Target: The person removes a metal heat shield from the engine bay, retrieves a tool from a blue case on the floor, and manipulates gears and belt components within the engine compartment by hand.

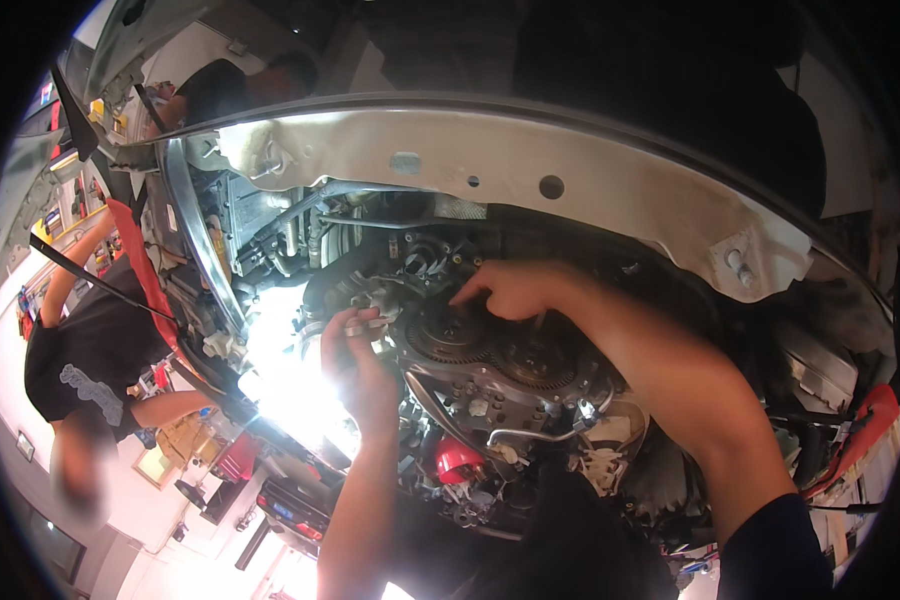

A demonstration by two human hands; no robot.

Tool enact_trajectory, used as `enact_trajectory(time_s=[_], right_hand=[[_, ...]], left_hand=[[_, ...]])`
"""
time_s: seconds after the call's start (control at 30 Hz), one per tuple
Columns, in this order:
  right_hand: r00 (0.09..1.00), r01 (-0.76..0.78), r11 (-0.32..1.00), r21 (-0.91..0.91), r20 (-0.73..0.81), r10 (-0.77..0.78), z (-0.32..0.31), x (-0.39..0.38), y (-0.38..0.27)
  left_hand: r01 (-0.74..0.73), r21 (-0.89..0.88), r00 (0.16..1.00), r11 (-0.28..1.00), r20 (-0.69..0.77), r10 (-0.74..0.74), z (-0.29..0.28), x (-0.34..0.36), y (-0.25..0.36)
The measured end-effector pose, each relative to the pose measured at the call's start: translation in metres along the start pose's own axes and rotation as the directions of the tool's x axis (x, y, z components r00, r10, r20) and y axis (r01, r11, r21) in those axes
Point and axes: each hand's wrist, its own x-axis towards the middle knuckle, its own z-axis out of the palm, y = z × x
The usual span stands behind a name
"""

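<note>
The left hand [355, 350] is curling, maybe holding something; I can't tell. The right hand [515, 290] is pointing one finger near a toothed wheel [442, 348], maybe for tight gaps.

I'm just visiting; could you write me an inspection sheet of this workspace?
Surface: open engine bay, with a pale metal panel beyond the hands.
Job's things: a dark toothed wheel, another wheel beside it, a red round part nearer the wearer.
Clutter: small colourful items far left, too small to identify.
Hands: left hand, fingers bent, grip unclear; right hand, index finger extended toward the first wheel, contact unclear.
Cables: none identifiable for certain.
Surroundings: another person at left; dark car; strong glare.
</note>
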Motion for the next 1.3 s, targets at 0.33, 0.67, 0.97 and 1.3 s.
enact_trajectory(time_s=[0.33,0.67,0.97,1.3], right_hand=[[0.997,0.041,0.997,0.07,0.061,-0.045,0.005,0.024,0.019],[0.998,-0.058,0.997,0.047,-0.026,0.059,0.004,0.011,0.006],[1.0,0.022,1.0,0.003,-0.003,-0.022,0.007,0.026,0.022],[0.981,-0.032,0.945,0.326,-0.173,0.093,0.003,0.041,0.026]], left_hand=[[0.2,-0.018,0.923,0.98,0.34,-0.182,0.001,0.026,0.009],[-0.117,0.403,0.767,0.908,0.618,-0.176,0.019,0.066,0.024],[-0.293,0.503,0.73,0.813,0.667,-0.15,0.046,0.052,0.023],[-0.363,0.572,0.618,0.735,0.739,-0.27,0.065,0.055,0.027]])
